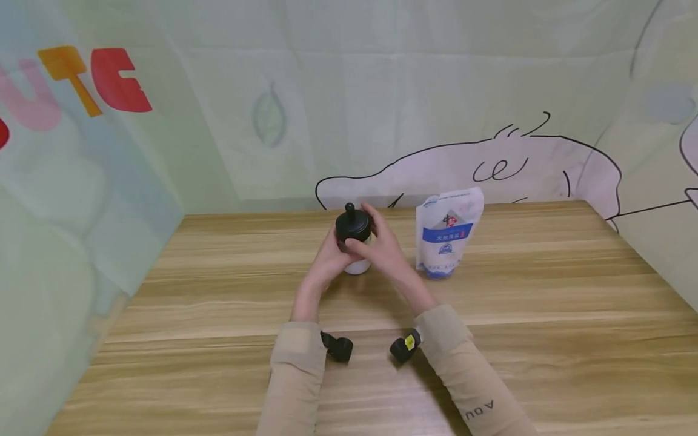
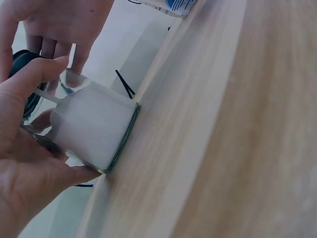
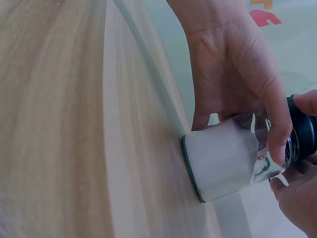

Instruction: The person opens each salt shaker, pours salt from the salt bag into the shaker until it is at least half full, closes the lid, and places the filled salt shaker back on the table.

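A glass jar (image 1: 357,267) stands upright on the table, mostly filled with white grains. On top sits a black lid (image 1: 353,224) with a knob rising from it. My left hand (image 1: 329,255) grips the jar's glass body from the left, its thumb (image 3: 277,131) lying near the neck. Around the lid, my right hand (image 1: 385,243) curls its fingers and thumb. In the left wrist view the white contents (image 2: 94,124) reach most of the way up the glass. Parts of both hands are hidden behind the jar in the head view.
To the right of the jar, a white and blue salt pouch (image 1: 447,233) stands upright on the wooden table (image 1: 229,363). A printed cloth backdrop (image 1: 349,91) rises behind the table and along its sides. Black wrist devices (image 1: 338,349) sit at both cuffs.
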### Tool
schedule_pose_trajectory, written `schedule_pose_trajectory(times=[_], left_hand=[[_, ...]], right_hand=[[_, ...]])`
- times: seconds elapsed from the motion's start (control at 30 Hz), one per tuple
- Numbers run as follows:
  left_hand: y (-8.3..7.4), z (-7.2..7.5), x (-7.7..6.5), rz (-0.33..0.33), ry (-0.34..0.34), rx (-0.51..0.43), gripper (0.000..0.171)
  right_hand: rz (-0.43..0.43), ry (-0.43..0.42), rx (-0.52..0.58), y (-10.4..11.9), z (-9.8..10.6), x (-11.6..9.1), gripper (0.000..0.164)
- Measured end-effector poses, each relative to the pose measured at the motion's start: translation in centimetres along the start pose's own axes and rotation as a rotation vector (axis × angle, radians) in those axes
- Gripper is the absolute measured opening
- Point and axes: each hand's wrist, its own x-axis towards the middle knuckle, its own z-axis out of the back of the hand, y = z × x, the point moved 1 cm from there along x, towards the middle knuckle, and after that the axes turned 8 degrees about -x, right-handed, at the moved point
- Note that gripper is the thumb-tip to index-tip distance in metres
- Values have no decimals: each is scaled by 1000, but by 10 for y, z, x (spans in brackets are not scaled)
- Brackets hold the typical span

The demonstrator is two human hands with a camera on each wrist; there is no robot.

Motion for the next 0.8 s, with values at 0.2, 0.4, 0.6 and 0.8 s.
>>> schedule_pose_trajectory(times=[0.2, 0.4, 0.6, 0.8], left_hand=[[1, 0, 0, 0, -6, 3, 82], [-1, 0, 1, 14, -10, 8, 83], [-4, -1, -1, 3, -7, -5, 82], [-3, -1, 0, 5, -7, 3, 80]], right_hand=[[-7, 18, -19, 0, 1, 0, 78], [-40, 28, -26, 2, 2, 0, 78], [-39, 23, -56, 2, 1, 1, 80], [-42, 12, -54, -1, 1, 2, 83]])
